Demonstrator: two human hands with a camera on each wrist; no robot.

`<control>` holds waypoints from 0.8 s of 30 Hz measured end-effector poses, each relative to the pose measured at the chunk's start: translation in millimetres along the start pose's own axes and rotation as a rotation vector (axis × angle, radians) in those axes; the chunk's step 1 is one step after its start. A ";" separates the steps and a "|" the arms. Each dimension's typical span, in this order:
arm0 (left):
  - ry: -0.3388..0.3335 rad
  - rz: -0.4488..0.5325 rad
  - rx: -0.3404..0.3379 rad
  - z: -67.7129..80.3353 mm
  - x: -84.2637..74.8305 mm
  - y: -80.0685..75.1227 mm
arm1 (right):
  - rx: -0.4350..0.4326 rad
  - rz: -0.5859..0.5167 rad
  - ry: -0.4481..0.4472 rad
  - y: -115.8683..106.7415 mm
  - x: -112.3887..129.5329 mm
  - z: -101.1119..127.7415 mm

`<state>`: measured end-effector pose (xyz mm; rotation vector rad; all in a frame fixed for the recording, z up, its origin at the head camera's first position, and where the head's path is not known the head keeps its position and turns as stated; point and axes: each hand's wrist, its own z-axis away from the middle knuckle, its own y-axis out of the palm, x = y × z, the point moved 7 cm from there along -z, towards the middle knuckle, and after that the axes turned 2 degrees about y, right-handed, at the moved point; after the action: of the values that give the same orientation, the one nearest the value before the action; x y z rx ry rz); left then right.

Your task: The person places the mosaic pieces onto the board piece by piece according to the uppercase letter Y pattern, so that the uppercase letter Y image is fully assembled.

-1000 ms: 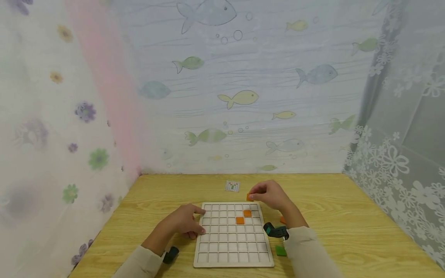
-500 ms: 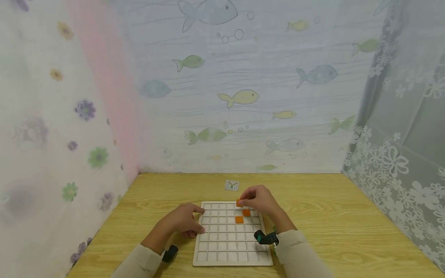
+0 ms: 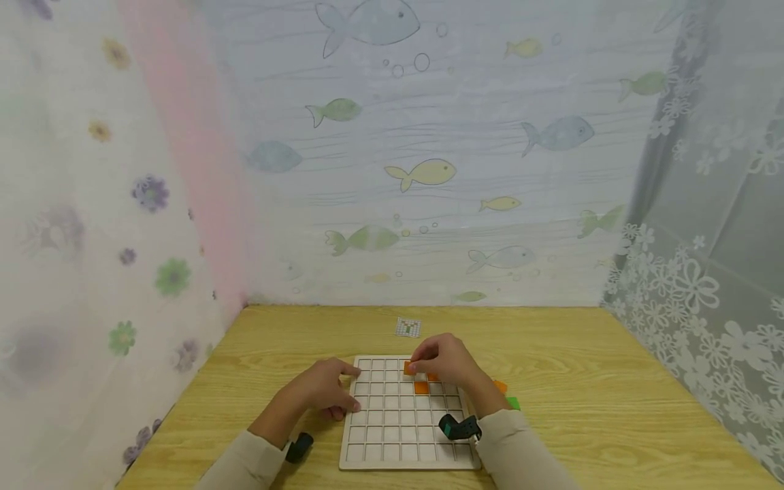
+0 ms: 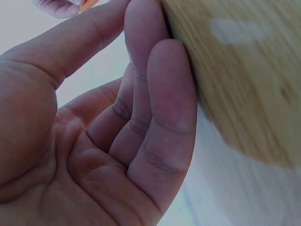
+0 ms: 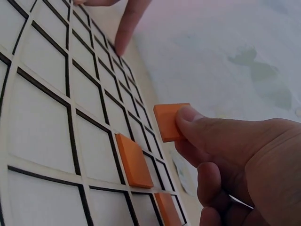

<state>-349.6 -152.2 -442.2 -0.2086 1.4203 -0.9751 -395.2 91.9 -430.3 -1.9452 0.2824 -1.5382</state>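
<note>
My right hand pinches a square orange tile between thumb and fingers. In the right wrist view this held tile is tilted, above the board's far rows. The pale grid board lies flat on the table. Two more orange tiles sit in its cells diagonally from each other, a nearer one and a farther one partly covered by the right hand. My left hand rests at the board's left edge, thumb and index finger spread on the rim. Its other fingers bend loosely in the left wrist view.
Behind the board a small card with a printed grid pattern lies on the wooden table. Orange and green pieces show beside the right forearm, partly hidden by it. A fish-patterned curtain hangs behind the table.
My right hand has carried the orange tile leftward from beyond the board's far right corner to over its back rows. The left hand has stayed at the left edge.
</note>
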 end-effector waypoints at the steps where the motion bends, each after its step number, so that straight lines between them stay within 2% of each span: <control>1: 0.001 -0.001 -0.001 0.1 -0.2 -0.2 | 0.005 0.001 -0.002 1.5 0.6 -0.3; 24: -0.008 -0.008 -0.012 -2.5 1.3 -0.1 | 0.067 0.051 -0.042 26.9 14.7 -0.7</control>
<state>-352.0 -152.1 -443.6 -0.2272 1.4197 -0.9716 -385.9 62.9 -434.5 -1.9018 0.2570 -1.4542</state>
